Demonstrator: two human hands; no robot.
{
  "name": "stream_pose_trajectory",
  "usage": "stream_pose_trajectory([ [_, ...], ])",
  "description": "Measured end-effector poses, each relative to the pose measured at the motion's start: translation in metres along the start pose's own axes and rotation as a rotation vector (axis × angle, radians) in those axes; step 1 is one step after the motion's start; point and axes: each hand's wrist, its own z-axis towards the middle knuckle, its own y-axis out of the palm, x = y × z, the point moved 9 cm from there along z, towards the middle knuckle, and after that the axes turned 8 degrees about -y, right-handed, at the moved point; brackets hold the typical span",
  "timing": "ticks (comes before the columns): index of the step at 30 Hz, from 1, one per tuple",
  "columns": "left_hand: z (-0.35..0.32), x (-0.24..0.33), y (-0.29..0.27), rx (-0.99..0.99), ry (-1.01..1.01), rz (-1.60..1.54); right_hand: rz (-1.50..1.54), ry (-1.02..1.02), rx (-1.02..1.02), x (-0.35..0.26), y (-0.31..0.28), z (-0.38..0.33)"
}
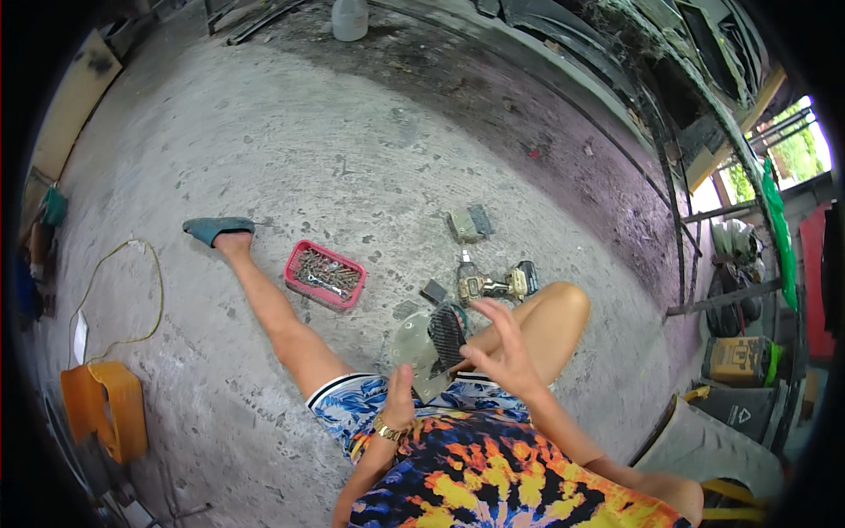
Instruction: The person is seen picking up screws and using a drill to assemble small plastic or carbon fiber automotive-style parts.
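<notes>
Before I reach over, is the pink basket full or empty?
Not empty: small metal pieces spread across the inside of the pink basket, below its rim. I cannot tell how deep they lie.

Beyond plate [410,344]: basket [329,302] left, drill [495,286] right

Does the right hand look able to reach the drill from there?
Probably yes: the right hand looks open, and the drill lies uncovered on the floor, though the bent right leg stands partly between them.
</notes>
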Motion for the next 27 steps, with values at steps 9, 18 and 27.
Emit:
stream_pose_trajectory([
  [9,-0.048,0.092,0.029,-0.248,0.195,0.187,-0.136,-0.306,-0.728,-0.037,0.045,0.028],
  [18,-0.050,0.058,0.032,-0.187,-0.168,-0.335,0.037,-0.011,-0.756,0.017,0.043,0.044],
  [27,-0.026,0.085,0.012,-0.160,-0.120,-1.252,0.619,0.282,-0.166,0.038,0.008,-0.010],
])
